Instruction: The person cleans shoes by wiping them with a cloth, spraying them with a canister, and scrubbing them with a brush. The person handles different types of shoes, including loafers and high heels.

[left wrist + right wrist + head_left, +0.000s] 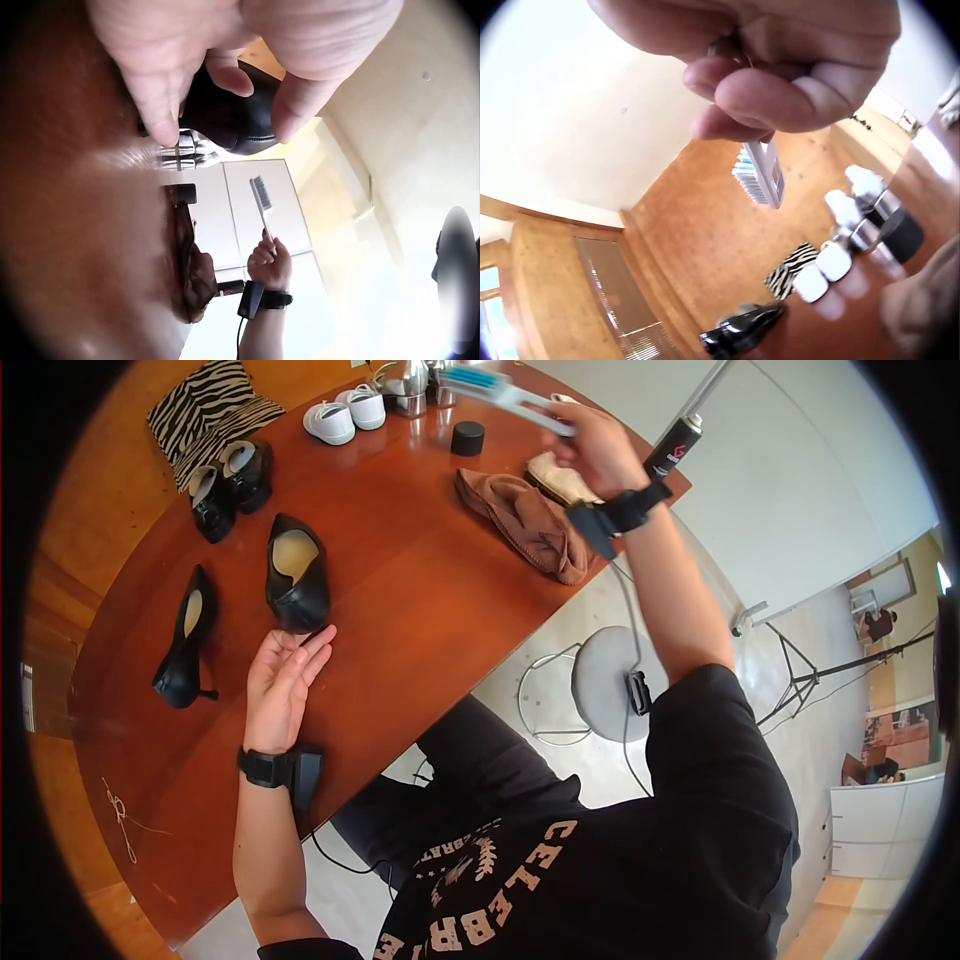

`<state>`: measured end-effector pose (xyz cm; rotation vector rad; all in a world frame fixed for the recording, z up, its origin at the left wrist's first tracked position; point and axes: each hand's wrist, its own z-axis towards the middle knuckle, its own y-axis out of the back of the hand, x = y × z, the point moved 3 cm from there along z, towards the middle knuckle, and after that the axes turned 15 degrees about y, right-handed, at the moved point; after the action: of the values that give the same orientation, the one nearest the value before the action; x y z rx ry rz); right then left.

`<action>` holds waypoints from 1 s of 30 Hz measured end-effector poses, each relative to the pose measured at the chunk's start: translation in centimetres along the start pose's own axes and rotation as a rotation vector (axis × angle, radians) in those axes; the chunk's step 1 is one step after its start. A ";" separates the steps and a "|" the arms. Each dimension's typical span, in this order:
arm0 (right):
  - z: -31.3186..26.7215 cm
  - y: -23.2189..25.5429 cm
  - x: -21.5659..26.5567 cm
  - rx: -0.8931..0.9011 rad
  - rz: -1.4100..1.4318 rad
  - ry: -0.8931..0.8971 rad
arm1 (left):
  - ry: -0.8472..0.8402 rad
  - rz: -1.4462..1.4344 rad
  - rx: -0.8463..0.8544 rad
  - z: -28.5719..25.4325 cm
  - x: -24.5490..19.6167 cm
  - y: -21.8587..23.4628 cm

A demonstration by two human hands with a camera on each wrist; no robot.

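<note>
A black pointed shoe (297, 575) with a beige insole lies at the left of the table, its heel end towards my left hand (283, 685). The fingers of that hand are extended beside the heel; in the left wrist view thumb and fingers spread on either side of the black shoe (232, 112), and whether they touch it I cannot tell. Its mate (190, 635) lies further left. Raised over the far right of the table, my right hand (597, 448) grips the handle of a white brush (505, 396) with blue bristles, also visible in the right wrist view (761, 176).
A brown cloth (530, 525) and a beige shoe (560, 478) lie by the right edge, near a black spray can (677, 445). Further back are a black round container (467, 438), white shoes (332, 422), metal pots (405, 387) and shiny black shoes (212, 502). A stool (605, 685) stands beside the table.
</note>
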<state>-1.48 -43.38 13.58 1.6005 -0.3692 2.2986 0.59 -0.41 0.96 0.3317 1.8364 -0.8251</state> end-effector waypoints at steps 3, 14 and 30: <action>0.2 6.9 -0.6 -0.194 -0.020 -0.039 | -0.013 0.012 -0.040 0.1 0.3 0.6; 0.8 22.1 -5.9 -0.311 -0.117 -0.309 | -0.062 -0.152 -0.240 0.1 -0.7 2.6; 3.7 30.4 -11.8 0.098 -1.772 0.140 | -0.234 -0.401 -0.311 -1.0 -3.1 2.9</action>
<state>-6.60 -73.96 2.78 0.9110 0.8797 0.9418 2.81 2.84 2.88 -0.3292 1.7959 -0.7899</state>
